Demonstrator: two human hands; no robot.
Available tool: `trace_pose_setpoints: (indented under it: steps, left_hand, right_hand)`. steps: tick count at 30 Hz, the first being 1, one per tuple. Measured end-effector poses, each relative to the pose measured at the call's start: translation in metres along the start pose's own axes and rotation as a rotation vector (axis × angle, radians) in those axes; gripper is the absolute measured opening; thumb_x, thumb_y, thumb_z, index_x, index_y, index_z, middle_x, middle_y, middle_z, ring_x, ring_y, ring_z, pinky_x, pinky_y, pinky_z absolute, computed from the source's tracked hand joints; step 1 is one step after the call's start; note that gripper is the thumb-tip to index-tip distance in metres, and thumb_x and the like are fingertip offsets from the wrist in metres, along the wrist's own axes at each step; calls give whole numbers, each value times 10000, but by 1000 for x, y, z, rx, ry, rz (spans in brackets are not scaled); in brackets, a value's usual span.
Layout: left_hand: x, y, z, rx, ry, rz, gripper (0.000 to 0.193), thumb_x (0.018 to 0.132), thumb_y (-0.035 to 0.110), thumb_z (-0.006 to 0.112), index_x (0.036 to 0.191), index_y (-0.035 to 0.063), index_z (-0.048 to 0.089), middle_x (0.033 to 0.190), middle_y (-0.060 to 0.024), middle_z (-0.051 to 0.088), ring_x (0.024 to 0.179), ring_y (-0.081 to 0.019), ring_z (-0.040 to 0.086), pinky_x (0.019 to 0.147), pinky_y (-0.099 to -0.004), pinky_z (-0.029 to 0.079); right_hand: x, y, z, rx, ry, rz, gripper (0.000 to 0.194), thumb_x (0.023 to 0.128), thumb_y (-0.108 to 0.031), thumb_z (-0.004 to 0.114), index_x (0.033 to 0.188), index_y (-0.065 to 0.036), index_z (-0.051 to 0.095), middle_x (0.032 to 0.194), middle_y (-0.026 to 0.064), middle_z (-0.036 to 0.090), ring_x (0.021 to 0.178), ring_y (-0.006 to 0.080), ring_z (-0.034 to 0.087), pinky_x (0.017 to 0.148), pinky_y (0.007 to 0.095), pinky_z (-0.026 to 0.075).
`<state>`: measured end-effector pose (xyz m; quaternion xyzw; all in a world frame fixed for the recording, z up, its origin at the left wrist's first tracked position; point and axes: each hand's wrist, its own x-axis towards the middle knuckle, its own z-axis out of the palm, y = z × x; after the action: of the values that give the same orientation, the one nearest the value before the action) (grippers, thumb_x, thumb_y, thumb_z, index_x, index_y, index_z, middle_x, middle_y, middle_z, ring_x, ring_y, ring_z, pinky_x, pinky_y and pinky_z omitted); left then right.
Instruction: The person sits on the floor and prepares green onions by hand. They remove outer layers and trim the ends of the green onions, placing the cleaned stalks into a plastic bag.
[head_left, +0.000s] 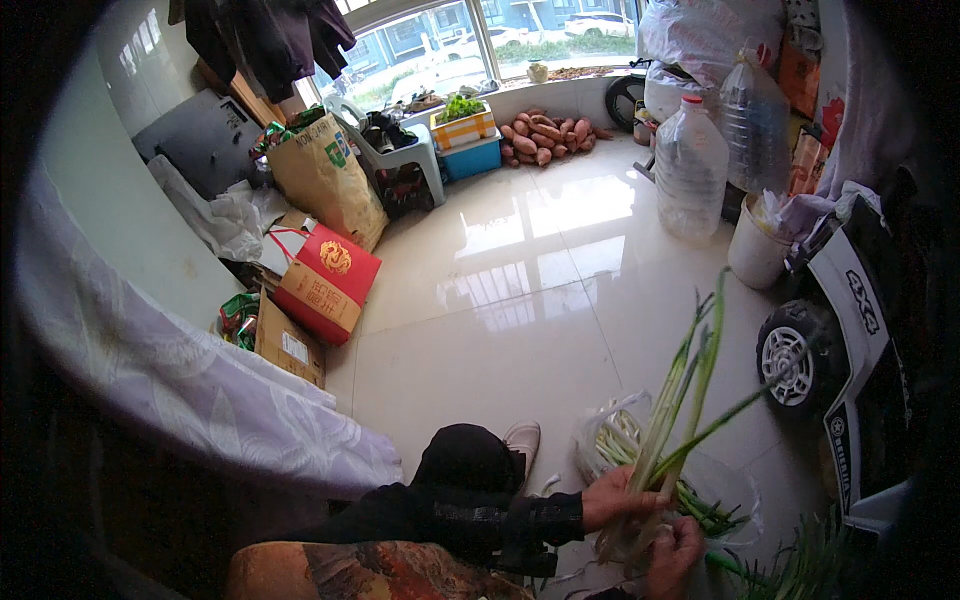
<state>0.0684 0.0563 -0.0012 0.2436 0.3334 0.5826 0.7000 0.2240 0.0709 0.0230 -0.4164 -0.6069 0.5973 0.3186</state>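
Note:
My left hand (616, 496) is closed around several long green onions (670, 420), whose white stems lie across the palm and whose green leaves point up and away. Just below it, at the root end of the stems, my right hand (675, 551) has its fingers pinched together on the onions' lower part; the exact hold is partly hidden. Behind and under the bunch, a clear plastic bag (596, 442) on the floor holds more green onions (619, 435). Further green leaves (806, 562) lie at the lower right.
A toy car's wheel (795, 360) stands close on the right, with a white bucket (757, 247) and a large plastic bottle (691, 172) beyond. Sweet potatoes (544, 136) are piled below the window. A red paper bag (330, 281) and a cardboard box (289, 341) are on the left.

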Motion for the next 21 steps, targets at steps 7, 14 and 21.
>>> trace_pose_setpoints:
  steps: [7,14,21]
  left_hand:
    - [-1,2,-3,-26,-22,0,266,815,241,536,973,46,448,815,-70,574,505,-63,439,418,-188,354]
    - [-1,5,-4,-82,97,99,269,819,238,527,992,46,452,793,-52,572,485,-62,415,431,-189,350]
    - [9,39,-20,-27,436,166,193,794,189,545,902,34,506,701,-20,551,464,-63,388,428,-184,328]
  right_hand:
    - [-1,6,-1,-29,104,-5,114,809,-103,448,776,-13,509,667,13,492,586,91,429,540,233,367]
    - [-3,-8,-1,493,195,10,206,821,-197,449,862,-5,510,793,128,565,673,203,541,639,304,442]
    - [3,-26,-13,498,304,174,154,747,-139,483,653,-30,428,534,37,396,442,115,347,433,272,318]
